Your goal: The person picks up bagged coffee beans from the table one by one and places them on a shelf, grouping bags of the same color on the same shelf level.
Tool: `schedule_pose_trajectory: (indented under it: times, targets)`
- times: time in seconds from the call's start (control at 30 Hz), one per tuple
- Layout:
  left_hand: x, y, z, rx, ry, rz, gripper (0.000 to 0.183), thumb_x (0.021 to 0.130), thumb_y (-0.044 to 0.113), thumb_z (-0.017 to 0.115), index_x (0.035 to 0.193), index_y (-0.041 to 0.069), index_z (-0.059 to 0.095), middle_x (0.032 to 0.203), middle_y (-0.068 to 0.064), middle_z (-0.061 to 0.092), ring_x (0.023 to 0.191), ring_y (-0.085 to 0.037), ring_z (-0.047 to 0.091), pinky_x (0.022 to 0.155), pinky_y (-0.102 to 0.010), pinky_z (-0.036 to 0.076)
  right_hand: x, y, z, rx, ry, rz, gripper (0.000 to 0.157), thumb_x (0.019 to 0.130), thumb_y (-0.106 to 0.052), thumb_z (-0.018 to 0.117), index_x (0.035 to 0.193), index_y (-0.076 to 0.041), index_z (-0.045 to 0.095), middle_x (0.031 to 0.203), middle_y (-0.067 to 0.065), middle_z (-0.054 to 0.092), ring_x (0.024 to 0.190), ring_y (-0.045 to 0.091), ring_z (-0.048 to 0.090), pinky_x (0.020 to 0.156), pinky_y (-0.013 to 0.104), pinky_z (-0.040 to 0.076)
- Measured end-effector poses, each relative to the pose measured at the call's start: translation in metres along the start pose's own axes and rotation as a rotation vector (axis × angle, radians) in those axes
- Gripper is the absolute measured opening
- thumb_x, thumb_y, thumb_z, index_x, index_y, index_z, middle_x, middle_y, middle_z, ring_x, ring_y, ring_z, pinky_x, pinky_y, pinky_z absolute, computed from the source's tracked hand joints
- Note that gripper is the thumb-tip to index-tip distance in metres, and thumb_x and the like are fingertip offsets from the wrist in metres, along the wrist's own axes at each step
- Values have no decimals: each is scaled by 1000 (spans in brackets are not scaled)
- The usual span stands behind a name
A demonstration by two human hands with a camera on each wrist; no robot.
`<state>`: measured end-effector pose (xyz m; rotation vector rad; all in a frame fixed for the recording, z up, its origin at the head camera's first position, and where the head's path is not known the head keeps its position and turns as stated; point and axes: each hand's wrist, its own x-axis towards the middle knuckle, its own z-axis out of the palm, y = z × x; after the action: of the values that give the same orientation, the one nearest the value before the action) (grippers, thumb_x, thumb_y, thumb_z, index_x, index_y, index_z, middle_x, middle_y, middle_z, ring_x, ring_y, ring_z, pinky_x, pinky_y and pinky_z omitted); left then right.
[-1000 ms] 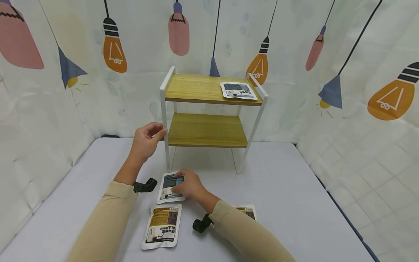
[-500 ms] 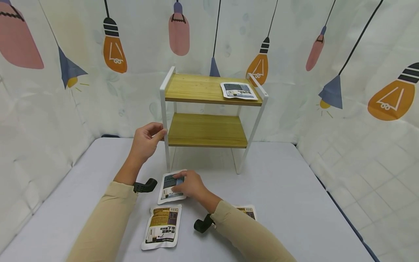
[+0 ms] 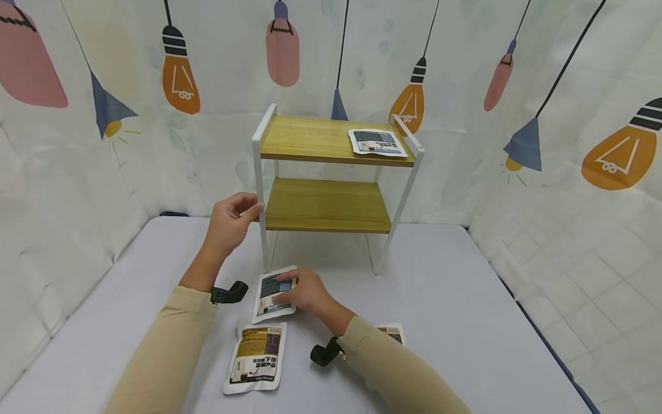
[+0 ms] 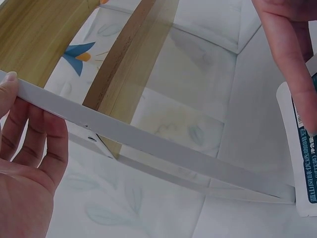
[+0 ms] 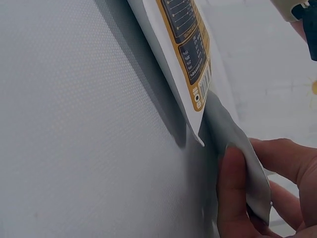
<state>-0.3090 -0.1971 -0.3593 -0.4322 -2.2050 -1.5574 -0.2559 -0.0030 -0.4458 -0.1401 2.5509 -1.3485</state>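
In the head view, a white pouch with a blue label (image 3: pixel 270 300) is at the front left foot of a two-tier shelf rack (image 3: pixel 328 204). My right hand (image 3: pixel 308 294) pinches this pouch by its right side; in the right wrist view, the pouch's pale underside (image 5: pixel 233 134) shows tilted, with the thumb on one face and fingers on the other. My left hand (image 3: pixel 230 224) holds the rack's white left post, its thumb and fingers around the bar (image 4: pixel 124 129) in the left wrist view. Another blue-labelled pouch (image 3: pixel 376 143) lies flat on the top shelf, at its right end.
A pouch with a brown and yellow label (image 3: pixel 257 356) lies on the white table (image 3: pixel 481 322), in front of the held one. A similar pouch (image 3: pixel 394 333) is partly hidden behind my right forearm. Patterned cloth walls (image 3: pixel 217 149) enclose the table's back and sides.
The right hand and the blue-labelled pouch have shifted slightly right, and the pouch looks a little more tilted. My left hand stays on the post.
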Motion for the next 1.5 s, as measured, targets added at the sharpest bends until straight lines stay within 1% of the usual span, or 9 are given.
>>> schedule_pose_trajectory:
  times: [0.23,0.43,0.67,0.77,0.9,1.03,1.13,1.27,1.5]
  targets:
    - [1,0,-1,3,-5,-9,30,101,24,65,122,3,69,110,-16,70,91,-7,68,82,-12,56,2,6,-4,-1,-5,-8,43,72,-24,95,112,-28,80,141,8,61,118,24,57,104,45,52]
    - [0,1,-1,-6,-4,-17,30,101,25,65,121,3,69,111,-18,70,91,-8,68,82,-12,57,3,10,-8,9,-12,-32,44,72,-25,95,113,-28,80,140,7,63,117,23,58,100,41,54]
    - [1,0,0,-23,-9,4,31,101,23,66,119,-1,68,109,-22,70,89,-6,69,83,-16,59,-1,13,-15,82,-26,-38,45,72,-21,95,114,-26,80,139,7,62,108,19,60,81,28,56]
    - [1,-1,-1,-19,-8,4,31,101,24,66,120,-1,68,109,-21,70,90,-6,69,84,-18,59,-3,13,-18,101,-34,-49,45,72,-21,95,114,-25,80,139,7,62,105,18,60,76,24,55]
    - [1,-1,-1,-14,-9,7,31,101,24,65,119,-1,68,109,-21,70,90,-6,69,84,-18,60,-5,14,-21,118,-44,-58,45,72,-20,95,114,-24,80,135,7,63,101,17,61,74,24,55]
    - [1,-1,-1,-14,-10,5,31,101,24,66,119,0,68,109,-21,70,90,-6,69,83,-16,58,-7,15,-25,134,-52,-61,45,73,-20,95,115,-25,79,133,7,64,99,17,62,74,24,55]
    - [0,-1,-1,-12,-9,3,30,101,24,66,119,0,68,110,-20,70,91,-6,69,82,-14,58,-9,16,-29,139,-55,-56,45,73,-22,94,116,-27,79,134,7,63,98,17,62,74,23,56]
    - [0,0,-1,-11,-8,-2,29,101,24,66,120,2,69,110,-18,70,91,-7,69,82,-14,58,-14,15,-36,155,-59,-55,46,75,-22,93,118,-27,78,136,9,62,96,17,64,73,24,57]
    - [1,-1,-1,-15,-8,-4,31,101,23,66,121,0,68,111,-18,70,93,-7,68,82,-14,58,-23,12,-52,183,-58,-60,46,78,-20,91,121,-26,77,138,10,60,96,19,64,72,25,55]
